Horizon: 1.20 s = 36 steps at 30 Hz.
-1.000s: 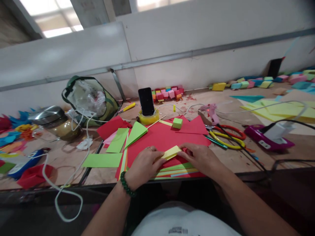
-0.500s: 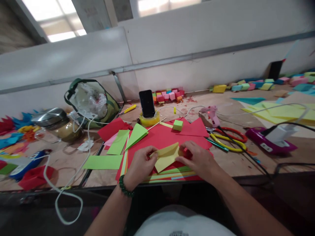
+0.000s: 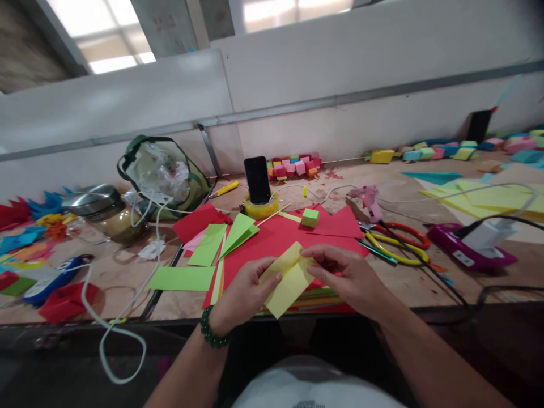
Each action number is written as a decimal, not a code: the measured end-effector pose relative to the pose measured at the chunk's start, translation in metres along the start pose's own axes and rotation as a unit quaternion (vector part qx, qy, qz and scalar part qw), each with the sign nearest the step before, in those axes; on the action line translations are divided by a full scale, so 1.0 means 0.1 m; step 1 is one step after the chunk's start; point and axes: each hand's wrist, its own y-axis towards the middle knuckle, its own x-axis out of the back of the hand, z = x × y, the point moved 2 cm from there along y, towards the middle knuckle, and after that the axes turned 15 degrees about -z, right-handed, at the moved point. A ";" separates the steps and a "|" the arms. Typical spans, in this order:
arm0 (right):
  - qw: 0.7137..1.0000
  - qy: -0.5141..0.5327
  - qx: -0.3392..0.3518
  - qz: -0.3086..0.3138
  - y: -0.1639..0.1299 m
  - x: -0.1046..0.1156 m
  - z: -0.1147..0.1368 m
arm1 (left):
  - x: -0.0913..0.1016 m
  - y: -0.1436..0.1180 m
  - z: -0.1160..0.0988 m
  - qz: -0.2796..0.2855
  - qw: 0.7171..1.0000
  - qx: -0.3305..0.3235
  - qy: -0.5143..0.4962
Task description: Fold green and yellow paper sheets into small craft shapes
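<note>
A piece of yellow paper (image 3: 290, 288) with a fold across it is held up between both hands, above a stack of red paper (image 3: 250, 249). My left hand (image 3: 246, 292), with a green bead bracelet at the wrist, pinches the paper's left edge between thumb and fingers. On the other side, my right hand (image 3: 342, 272) has its thumb and fingertips closed on the upper right edge. Beyond the hands a small green paper cube (image 3: 310, 217) rests on the red paper. Folded green paper (image 3: 238, 233) and a green strip (image 3: 182, 278) lie to the left.
A phone (image 3: 257, 180) leans upright on a yellow tape roll (image 3: 260, 208). To the right are a pink glue gun (image 3: 369, 201), scissors (image 3: 403, 243) and a purple power strip (image 3: 470, 247). A glass jar (image 3: 121, 221) and a green bag (image 3: 193, 190) stand left; loose cables cross the table.
The yellow paper has tilted so more of its face shows, its lower corner now nearer me. Both hands keep hold of it; the view has shifted slightly.
</note>
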 end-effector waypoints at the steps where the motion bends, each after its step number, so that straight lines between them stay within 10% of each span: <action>1: 1.000 -0.008 0.001 0.002 0.01 -0.01 -0.01 | 0.00 0.00 -0.01 -0.005 1.000 -0.017 0.024; 4: 0.996 -0.083 0.027 -0.016 0.06 -0.03 -0.09 | -0.01 0.02 -0.01 -0.073 0.984 -0.096 0.132; 8: 0.942 -0.324 0.062 -0.055 0.13 -0.06 -0.22 | -0.04 0.00 0.05 -0.229 0.881 -0.231 0.343; 11: 0.901 -0.420 0.083 -0.073 0.14 -0.10 -0.26 | -0.17 -0.09 0.11 -0.128 0.844 -0.310 0.418; 19: 0.943 -0.325 0.054 0.053 0.10 -0.20 -0.18 | -0.28 -0.27 0.13 -0.050 0.837 -0.259 0.479; 27: 0.923 -0.369 -0.012 0.105 0.38 0.08 -0.25 | -0.18 -0.32 0.22 -0.083 0.869 -0.257 0.414; 36: 0.927 -0.374 0.022 -0.004 0.19 0.10 -0.19 | -0.16 -0.35 0.22 -0.118 0.867 -0.316 0.367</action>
